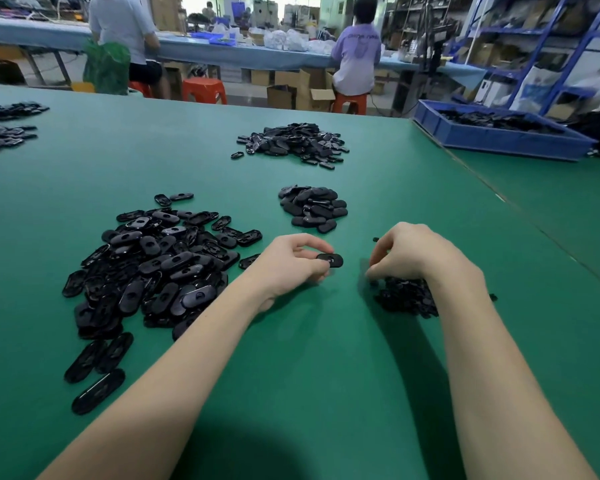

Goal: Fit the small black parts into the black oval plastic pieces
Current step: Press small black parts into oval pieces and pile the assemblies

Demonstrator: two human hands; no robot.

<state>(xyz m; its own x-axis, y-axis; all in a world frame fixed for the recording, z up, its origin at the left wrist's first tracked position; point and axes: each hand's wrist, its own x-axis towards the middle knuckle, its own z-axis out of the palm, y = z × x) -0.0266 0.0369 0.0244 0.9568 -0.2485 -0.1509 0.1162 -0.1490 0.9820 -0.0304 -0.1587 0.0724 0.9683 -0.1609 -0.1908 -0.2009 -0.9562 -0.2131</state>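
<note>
Both forearms bare up to the bottom edge of view, no sleeve or cuff showing. Left hand [293,263] and right hand [407,252] both bare: no gloves, finger cots or tape. Wrists carry no watch, strap or band. No rings visible on the fingers that show. Fingernails mostly hidden from here, can't tell length or polish. No markings anywhere on the arms. Rest of the body is out of view.

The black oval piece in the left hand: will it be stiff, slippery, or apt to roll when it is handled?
The oval piece is probably stiff and light: the left hand holds it by fingertips without sagging. Its glossy surface may be slippery. It is flat, so it likely slides instead of rolling.
</note>
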